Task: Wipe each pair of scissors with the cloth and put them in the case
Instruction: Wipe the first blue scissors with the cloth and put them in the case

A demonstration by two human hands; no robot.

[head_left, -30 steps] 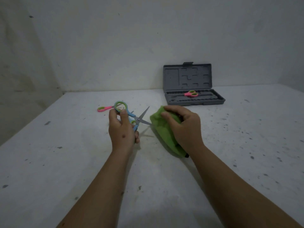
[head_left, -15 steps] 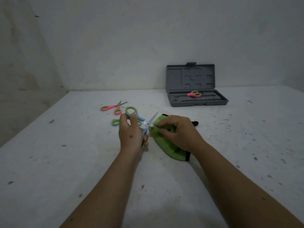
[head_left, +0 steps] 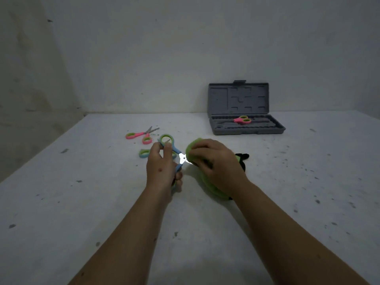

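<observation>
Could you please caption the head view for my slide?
Left hand holds blue scissors while right hand wipes blades with green cloth.

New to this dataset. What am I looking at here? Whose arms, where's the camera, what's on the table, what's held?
No machine here: these are a person's two bare arms, filmed by a wide-angle camera on their head, looking forward and down. The left hand grips blue-and-green scissors by the handles. The right hand presses a green cloth around the blades. On the white table lie pink scissors, with another blue-green handle showing behind the left hand. An open grey case by the wall holds one pink pair.
</observation>
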